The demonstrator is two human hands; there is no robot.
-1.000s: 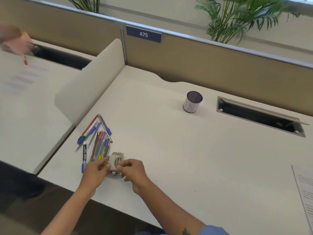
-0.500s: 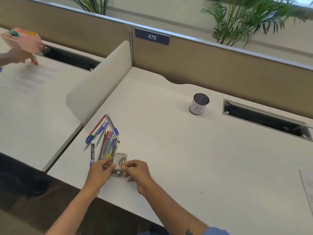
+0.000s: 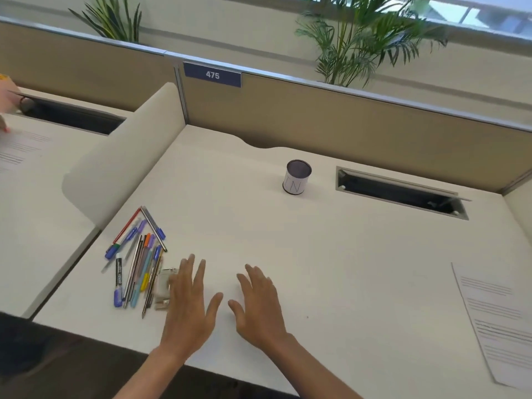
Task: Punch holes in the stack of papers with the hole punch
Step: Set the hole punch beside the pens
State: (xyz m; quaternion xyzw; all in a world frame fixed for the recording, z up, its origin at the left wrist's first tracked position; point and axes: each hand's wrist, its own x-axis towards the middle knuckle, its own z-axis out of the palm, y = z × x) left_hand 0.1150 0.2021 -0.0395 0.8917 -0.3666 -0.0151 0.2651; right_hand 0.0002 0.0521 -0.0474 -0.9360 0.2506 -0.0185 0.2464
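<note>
A small silver hole punch (image 3: 163,287) lies on the white desk (image 3: 331,254) beside a pile of pens, partly hidden behind my left hand. My left hand (image 3: 190,306) hovers flat just right of the punch, fingers spread, holding nothing. My right hand (image 3: 259,305) is spread the same way a little further right, also with nothing in it. The stack of printed papers (image 3: 498,318) lies at the desk's right edge, far from both hands.
Several coloured pens and markers (image 3: 138,260) lie fanned at the front left. A small cup marked "IN" (image 3: 298,177) stands mid-back. A cable slot (image 3: 400,191) opens at the back right. A curved divider (image 3: 123,156) borders the left side; another person's hand (image 3: 4,96) shows beyond it.
Both hands have let go of the hole punch and opened flat, shifting right. The punch now rests on the desk beside the pens. The camera has turned slightly right.
</note>
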